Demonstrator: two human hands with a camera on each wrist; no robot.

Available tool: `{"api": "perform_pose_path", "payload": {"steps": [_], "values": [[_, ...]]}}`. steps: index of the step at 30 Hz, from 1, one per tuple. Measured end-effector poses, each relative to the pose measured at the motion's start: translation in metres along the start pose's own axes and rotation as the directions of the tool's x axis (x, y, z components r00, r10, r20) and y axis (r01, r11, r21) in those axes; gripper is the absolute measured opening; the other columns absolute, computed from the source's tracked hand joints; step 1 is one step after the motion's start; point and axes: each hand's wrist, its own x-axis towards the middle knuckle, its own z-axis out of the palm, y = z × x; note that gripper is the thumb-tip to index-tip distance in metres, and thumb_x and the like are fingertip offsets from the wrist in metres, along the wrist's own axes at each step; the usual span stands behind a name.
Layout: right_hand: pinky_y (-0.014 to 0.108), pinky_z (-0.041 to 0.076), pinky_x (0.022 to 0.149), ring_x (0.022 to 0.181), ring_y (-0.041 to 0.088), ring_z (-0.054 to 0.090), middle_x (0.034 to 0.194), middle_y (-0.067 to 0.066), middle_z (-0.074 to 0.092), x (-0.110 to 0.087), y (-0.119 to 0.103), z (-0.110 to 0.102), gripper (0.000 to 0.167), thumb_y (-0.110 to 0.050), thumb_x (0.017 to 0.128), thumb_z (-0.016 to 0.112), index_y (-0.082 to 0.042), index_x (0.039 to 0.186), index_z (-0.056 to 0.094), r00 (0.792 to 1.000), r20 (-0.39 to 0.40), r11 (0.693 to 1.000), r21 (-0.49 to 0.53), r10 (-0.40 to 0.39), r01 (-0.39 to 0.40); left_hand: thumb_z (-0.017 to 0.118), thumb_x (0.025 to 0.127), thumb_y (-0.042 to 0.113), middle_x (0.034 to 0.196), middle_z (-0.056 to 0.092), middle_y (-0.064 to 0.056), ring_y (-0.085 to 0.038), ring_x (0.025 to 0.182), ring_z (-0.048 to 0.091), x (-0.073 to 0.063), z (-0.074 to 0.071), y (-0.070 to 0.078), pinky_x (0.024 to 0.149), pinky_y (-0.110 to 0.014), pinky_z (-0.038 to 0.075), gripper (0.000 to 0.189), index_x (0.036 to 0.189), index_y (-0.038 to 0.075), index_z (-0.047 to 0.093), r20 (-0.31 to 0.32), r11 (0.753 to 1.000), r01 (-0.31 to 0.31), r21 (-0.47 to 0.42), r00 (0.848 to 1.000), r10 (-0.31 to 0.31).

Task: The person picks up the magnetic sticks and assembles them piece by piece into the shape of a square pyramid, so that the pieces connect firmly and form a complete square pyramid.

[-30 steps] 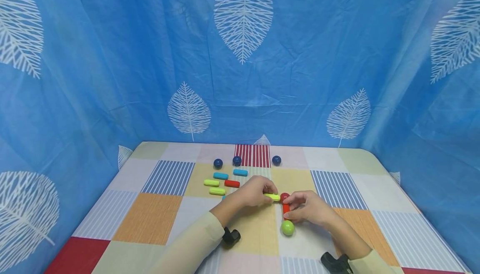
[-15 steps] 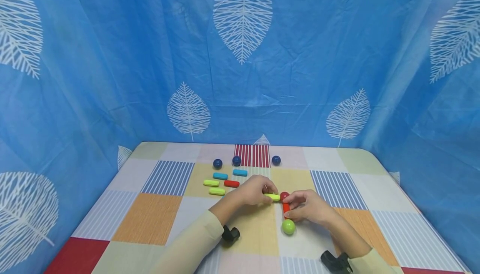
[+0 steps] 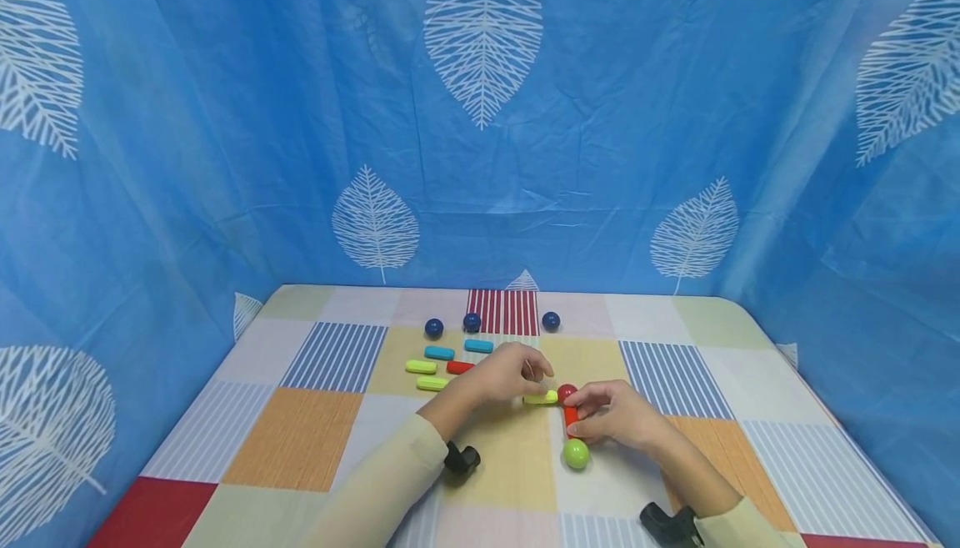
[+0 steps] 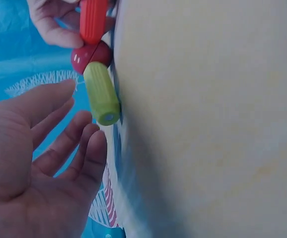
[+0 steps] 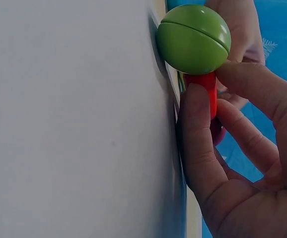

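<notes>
At the far left of the frame, a blue curtain (image 3: 187, 156) with white leaf prints (image 3: 375, 218) is hung; the back and right side are covered by it too. Below it, the desk (image 3: 420, 523) is spread with a patchwork cloth (image 3: 300, 439), on which a dark red square (image 3: 153, 506) is seen at lower left, then orange and blue-striped squares. Left of centre, two loose yellow-green sticks (image 3: 422, 367), two blue sticks (image 3: 439, 353) and a loose red stick (image 3: 460, 368) are scattered, with three dark blue balls (image 3: 433, 329) strung out behind, toward the far edge. Near the centre, the left hand (image 3: 512, 374) is held with fingers parted, just beside the end of a yellow-green stick (image 3: 542, 398), whose other end is met by a red ball (image 3: 566, 393). From that ball a red stick (image 3: 572, 421) is run down the frame to a green ball (image 3: 576, 454). The red stick is pinched by the right hand (image 3: 617, 413), right of centre. At right, striped and orange squares are repeated.
</notes>
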Motion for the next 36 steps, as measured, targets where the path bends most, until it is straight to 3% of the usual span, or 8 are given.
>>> {"api": "perform_pose_path", "payload": {"steps": [5,10,15,21,26,36], "values": [[0.034,0.062,0.071,0.08,0.02,0.065,0.096,0.01,0.068,0.0,0.0,0.0,0.043,-0.013,0.08,0.087,0.0,0.118,0.071,1.0,-0.002,1.0,0.003,0.009,-0.009,0.074,0.095,0.018,0.098,0.07,0.002,-0.01,0.09,0.062,0.019,-0.003,-0.003,0.08,-0.024,0.055,0.022,0.115,0.011,0.074,-0.107,0.998,0.043,-0.036,0.993,-0.046],[0.035,0.062,0.072,0.08,0.02,0.066,0.098,0.01,0.068,-0.001,0.0,0.001,0.044,-0.013,0.08,0.087,-0.002,0.119,0.072,1.0,-0.011,1.0,0.002,0.026,-0.026,0.071,0.097,0.019,0.11,0.069,-0.006,-0.016,0.098,0.062,0.039,-0.004,-0.004,0.083,-0.031,0.056,0.026,0.121,0.009,0.071,-0.215,0.994,0.092,-0.06,0.971,-0.103],[0.036,0.063,0.072,0.078,0.02,0.067,0.098,0.011,0.067,0.0,0.0,0.001,0.042,-0.012,0.08,0.087,-0.002,0.118,0.072,0.999,-0.019,1.0,0.01,0.028,-0.028,0.071,0.097,0.02,0.118,0.066,-0.011,-0.019,0.098,0.06,0.056,-0.003,-0.003,0.079,-0.032,0.055,0.032,0.128,0.011,0.067,-0.273,0.987,0.138,-0.081,0.949,-0.155],[0.035,0.062,0.072,0.076,0.02,0.067,0.098,0.01,0.067,0.0,-0.001,0.0,0.041,-0.012,0.079,0.087,-0.003,0.116,0.073,0.999,-0.031,0.999,0.013,0.044,-0.044,0.072,0.096,0.018,0.123,0.063,-0.017,-0.023,0.102,0.06,0.072,-0.001,-0.003,0.083,-0.036,0.054,0.041,0.135,0.008,0.061,-0.329,0.985,0.133,-0.11,0.93,-0.162],[0.035,0.063,0.072,0.077,0.02,0.067,0.098,0.011,0.067,0.001,0.0,0.0,0.041,-0.011,0.079,0.087,-0.002,0.117,0.073,0.999,-0.023,0.999,0.025,0.034,-0.033,0.073,0.095,0.015,0.135,0.062,-0.02,-0.031,0.121,0.061,0.08,0.002,-0.006,0.101,-0.044,0.053,0.048,0.14,0.007,0.058,-0.344,0.978,0.136,-0.16,0.921,-0.184],[0.036,0.063,0.072,0.078,0.021,0.069,0.097,0.011,0.067,-0.001,0.0,-0.001,0.039,-0.008,0.08,0.085,0.001,0.116,0.072,1.0,-0.017,0.999,0.04,0.007,-0.006,0.068,0.098,0.015,0.154,0.051,-0.013,-0.033,0.144,0.046,0.083,0.003,-0.007,0.117,-0.048,0.041,0.053,0.149,0.013,0.053,-0.282,0.972,0.154,-0.179,0.938,-0.201]]}}
